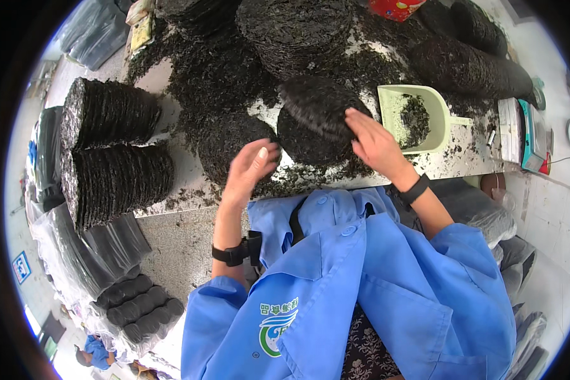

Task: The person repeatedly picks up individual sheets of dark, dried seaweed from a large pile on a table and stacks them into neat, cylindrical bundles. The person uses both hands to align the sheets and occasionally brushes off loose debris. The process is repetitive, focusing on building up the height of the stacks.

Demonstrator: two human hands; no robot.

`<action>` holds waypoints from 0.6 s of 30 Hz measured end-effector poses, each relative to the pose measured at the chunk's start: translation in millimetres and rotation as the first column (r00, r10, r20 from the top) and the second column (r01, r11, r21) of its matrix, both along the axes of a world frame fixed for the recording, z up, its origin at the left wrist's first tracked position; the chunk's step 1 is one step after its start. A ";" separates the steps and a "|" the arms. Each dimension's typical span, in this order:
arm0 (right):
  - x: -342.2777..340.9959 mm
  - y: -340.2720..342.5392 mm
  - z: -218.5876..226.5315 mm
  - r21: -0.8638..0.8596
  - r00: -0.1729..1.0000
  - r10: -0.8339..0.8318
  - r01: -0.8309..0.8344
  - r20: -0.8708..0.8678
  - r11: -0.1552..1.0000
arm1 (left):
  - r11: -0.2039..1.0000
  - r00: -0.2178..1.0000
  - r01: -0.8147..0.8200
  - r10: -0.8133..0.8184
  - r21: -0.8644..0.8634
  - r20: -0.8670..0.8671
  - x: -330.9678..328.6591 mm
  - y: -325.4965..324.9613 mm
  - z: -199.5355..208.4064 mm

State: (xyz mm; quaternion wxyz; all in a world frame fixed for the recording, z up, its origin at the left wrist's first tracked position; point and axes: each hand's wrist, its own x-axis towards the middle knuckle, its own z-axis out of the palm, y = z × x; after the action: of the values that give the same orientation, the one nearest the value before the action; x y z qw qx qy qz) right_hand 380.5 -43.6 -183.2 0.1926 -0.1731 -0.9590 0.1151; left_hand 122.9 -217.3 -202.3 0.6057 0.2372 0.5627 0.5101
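Dark round sheets of dried seaweed are in front of me on the table. My right hand (377, 144) grips the right edge of one round seaweed sheet (316, 104), its thumb low and fingers along the rim. That sheet is tilted up and blurred, above a low round seaweed pile (313, 139). My left hand (253, 166) is at the right edge of another round pile (225, 145). Its thumb stands apart from slightly bent fingers, some blurred, and no sheet shows in it.
A pale green dustpan (446, 120) holding seaweed crumbs lies to the right, with a teal-and-white scale (531, 136) beyond it. Tall seaweed stacks stand at the back (294, 35); two more stacks (117, 180) lie sideways at left. Loose flakes cover the white table (183, 166).
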 end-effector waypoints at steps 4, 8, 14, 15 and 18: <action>-15.1 -29.7 34.3 -0.222 0.982 0.183 -0.189 -0.047 0.956 | 0.964 0.756 -0.256 0.156 0.068 0.636 50.0 26.3 16.2; -31.9 -42.2 45.6 -0.385 0.990 0.043 -0.091 -0.131 0.918 | 0.957 0.795 -0.223 0.069 0.184 0.603 49.8 26.1 16.4; -31.9 -40.1 58.8 -0.538 0.972 -0.052 -0.081 -0.228 0.839 | 0.944 0.864 -0.229 0.084 0.238 0.497 41.5 17.6 27.5; -25.5 -39.5 64.5 -0.638 0.953 -0.183 -0.013 -0.240 0.770 | 0.943 0.840 -0.265 0.122 0.204 0.529 40.0 13.7 30.9; -1.6 -24.3 65.9 -0.478 0.628 -0.686 0.505 -0.367 0.719 | 0.920 0.783 -0.384 0.278 0.082 0.556 32.2 4.9 30.7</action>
State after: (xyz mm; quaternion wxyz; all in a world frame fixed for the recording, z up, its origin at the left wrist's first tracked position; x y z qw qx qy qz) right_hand 378.9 -67.9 -117.2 0.4397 -0.4766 -0.7210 0.2443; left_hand 155.1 -212.4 -171.6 0.6130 0.0398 0.3531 0.7057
